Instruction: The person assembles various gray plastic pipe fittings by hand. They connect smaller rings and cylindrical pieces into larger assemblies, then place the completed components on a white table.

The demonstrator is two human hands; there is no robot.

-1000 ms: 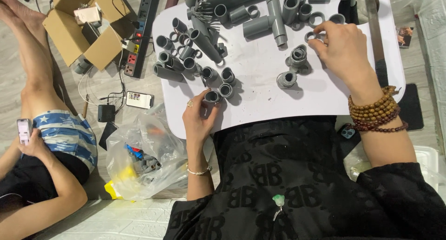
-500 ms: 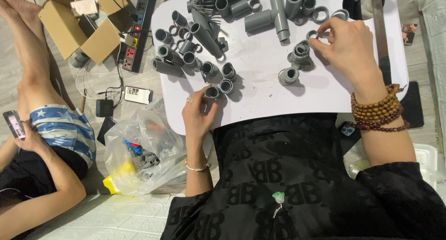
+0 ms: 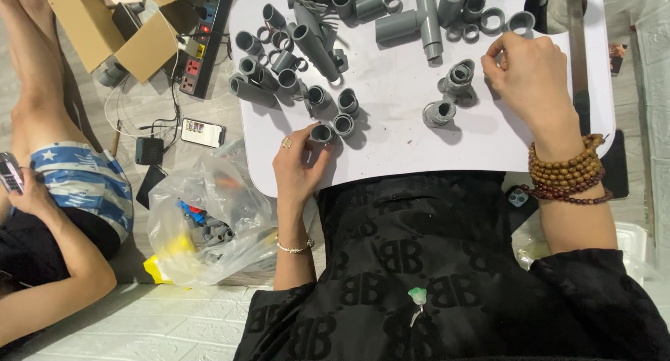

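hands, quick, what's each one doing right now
left hand: fingers closed on a small grey pipe fitting.
right hand: curled on the white table; grasp cannot be told.

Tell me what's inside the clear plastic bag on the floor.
Through the clear plastic bag a few grey pipe fittings, something blue and red and a yellow item show. The crumpled, glaring plastic hides the rest, so a count is not possible.
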